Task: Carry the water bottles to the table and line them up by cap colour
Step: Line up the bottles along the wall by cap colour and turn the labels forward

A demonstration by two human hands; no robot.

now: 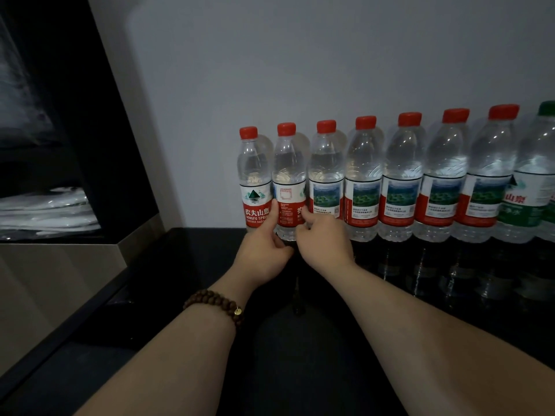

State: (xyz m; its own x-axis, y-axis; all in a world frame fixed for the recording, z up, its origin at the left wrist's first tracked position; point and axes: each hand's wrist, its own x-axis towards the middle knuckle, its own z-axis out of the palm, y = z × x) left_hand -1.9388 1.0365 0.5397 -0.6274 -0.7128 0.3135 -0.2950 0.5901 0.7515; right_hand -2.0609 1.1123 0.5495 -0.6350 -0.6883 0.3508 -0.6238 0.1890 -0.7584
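— How far along?
— Seven red-capped bottles stand side by side on the table; a green-capped bottle follows at the right.
— Your hands?
— My left hand and right hand grip the second bottle, thumbs on its label. Only straightening seems left, I judge.

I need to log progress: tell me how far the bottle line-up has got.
Done: seven red-capped bottles stand in a row on the dark table, a green-capped bottle at the right. In hand: left hand and right hand grip the second bottle from the left. Left: whether more bottles remain cannot be seen.
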